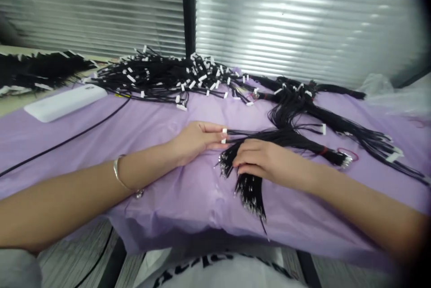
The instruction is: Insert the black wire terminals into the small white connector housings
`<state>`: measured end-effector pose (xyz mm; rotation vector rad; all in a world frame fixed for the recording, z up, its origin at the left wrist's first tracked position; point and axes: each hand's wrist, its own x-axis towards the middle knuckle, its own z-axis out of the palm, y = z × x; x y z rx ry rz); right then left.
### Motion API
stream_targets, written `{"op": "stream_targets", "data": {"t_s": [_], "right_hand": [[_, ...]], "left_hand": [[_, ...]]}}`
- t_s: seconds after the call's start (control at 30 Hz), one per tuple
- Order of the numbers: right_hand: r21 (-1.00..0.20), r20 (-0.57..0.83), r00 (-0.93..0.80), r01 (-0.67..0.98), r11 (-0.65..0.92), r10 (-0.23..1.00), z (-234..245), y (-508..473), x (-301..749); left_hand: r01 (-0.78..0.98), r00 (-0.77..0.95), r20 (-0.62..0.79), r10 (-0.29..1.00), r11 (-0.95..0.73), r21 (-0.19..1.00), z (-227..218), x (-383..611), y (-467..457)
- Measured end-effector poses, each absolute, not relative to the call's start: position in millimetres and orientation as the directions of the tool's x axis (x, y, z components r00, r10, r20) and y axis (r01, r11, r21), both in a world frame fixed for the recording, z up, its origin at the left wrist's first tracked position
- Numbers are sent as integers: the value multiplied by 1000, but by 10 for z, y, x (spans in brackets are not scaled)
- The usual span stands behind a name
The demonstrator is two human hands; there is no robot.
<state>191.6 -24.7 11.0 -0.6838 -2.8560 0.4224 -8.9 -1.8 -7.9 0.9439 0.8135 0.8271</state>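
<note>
My left hand [197, 140] lies on the purple cloth [151, 122], its fingertips pinched on a small white connector [224, 134] at the end of thin black wires. My right hand [261, 160] rests palm down over a bundle of black wires [249, 187], fingers curled on it. The bundle's metal-tipped ends fan out below and to the left of that hand. A second bundle [323, 151], tied with a red band, stretches right from under the hand.
A large heap of black wires with white connectors [168, 75] lies at the back. More wire bundles [336, 120] run to the right. A white flat box [65, 102] and a black cable [84, 131] sit at left. Window blinds stand behind.
</note>
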Motion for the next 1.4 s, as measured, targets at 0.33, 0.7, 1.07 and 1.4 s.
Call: {"op": "stream_targets", "data": {"t_s": [0.33, 0.7, 1.07, 1.4], "right_hand": [[-348, -16, -861, 482, 804, 509, 197, -205, 1883], [-441, 132, -755, 536, 720, 642, 141, -339, 1937], [-535, 339, -502, 593, 602, 796, 156, -403, 1861], [-629, 143, -416, 663, 407, 898, 193, -415, 1866]], "left_hand": [[-186, 410, -201, 890, 298, 936, -73, -104, -17], [-93, 314, -168, 934, 206, 974, -15, -65, -63], [51, 439, -211, 873, 210, 976, 52, -43, -189], [14, 423, -396, 815, 431, 902, 50, -50, -251]]}}
